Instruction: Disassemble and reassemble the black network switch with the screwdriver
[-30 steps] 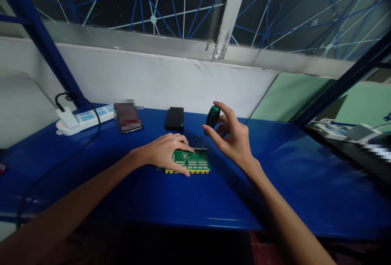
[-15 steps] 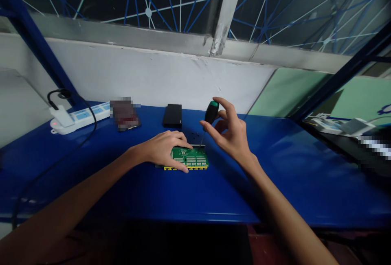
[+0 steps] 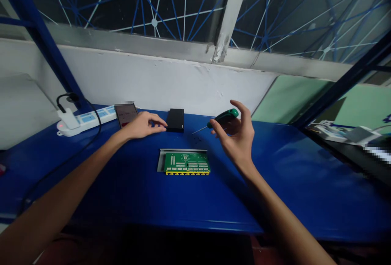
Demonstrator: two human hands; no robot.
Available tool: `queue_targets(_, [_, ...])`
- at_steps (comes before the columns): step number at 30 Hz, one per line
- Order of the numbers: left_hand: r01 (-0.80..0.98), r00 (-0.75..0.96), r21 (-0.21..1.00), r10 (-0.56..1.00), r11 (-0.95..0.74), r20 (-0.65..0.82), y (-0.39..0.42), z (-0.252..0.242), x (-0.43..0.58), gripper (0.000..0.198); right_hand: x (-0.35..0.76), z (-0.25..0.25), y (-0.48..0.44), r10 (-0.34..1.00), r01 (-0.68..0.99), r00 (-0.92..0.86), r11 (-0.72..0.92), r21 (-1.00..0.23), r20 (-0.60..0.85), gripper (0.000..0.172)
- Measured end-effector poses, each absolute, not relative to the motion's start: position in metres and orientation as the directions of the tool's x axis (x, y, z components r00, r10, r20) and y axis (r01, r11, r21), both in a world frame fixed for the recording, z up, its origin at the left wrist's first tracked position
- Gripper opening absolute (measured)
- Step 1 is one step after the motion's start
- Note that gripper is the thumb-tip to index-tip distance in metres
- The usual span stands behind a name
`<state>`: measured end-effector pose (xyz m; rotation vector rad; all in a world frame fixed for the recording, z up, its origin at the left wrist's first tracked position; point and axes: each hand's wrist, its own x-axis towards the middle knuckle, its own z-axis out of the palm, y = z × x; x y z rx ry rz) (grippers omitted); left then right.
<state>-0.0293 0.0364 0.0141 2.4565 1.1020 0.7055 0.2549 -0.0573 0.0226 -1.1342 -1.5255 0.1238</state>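
My right hand (image 3: 236, 132) grips a screwdriver (image 3: 224, 117) by its green and black handle. Its thin shaft points left and down above the desk, and the tip is off the circuit board. Below the hands, a green circuit board (image 3: 187, 162) with a row of yellow ports along its front edge lies in a grey metal casing (image 3: 161, 161). My left hand (image 3: 143, 124) is open, its fingertips at the left edge of a black box (image 3: 175, 120); whether they touch it I cannot tell. Several tiny dark screws (image 3: 197, 139) are scattered behind the board.
A phone (image 3: 126, 114) lies partly behind my left hand. Beside it, a white power strip (image 3: 88, 117) has an adapter plugged in, with a black cable (image 3: 98, 128) running across the blue desk (image 3: 146, 204). Electronics (image 3: 345, 130) stand at the far right. A wall and window bound the back.
My left hand has let go of the circuit board and moved back to the black box. My right hand has lifted the screwdriver off the board and tilted it nearly level.
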Motion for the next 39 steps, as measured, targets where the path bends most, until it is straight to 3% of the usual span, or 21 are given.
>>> queue_targets(10, [0.594,0.669,0.425,0.713,-0.683,0.21,0.03,-0.014,-0.008,0.028,0.242,0.01,-0.055,0.781,0.478,0.017,0.542,-0.691,0.624,0.038])
queue_targets(20, [0.568,0.705,0.385,0.671,-0.727,0.228,0.03,-0.022,-0.005,0.026,0.238,0.009,-0.057,0.808,0.509,-0.019,0.514,-0.69,0.589,0.032])
queue_targets(39, [0.501,0.691,0.489,0.67,-0.714,0.271,0.028,-0.026,0.005,0.019,0.236,0.007,-0.059,0.807,0.524,-0.053,0.523,-0.672,0.588,0.031])
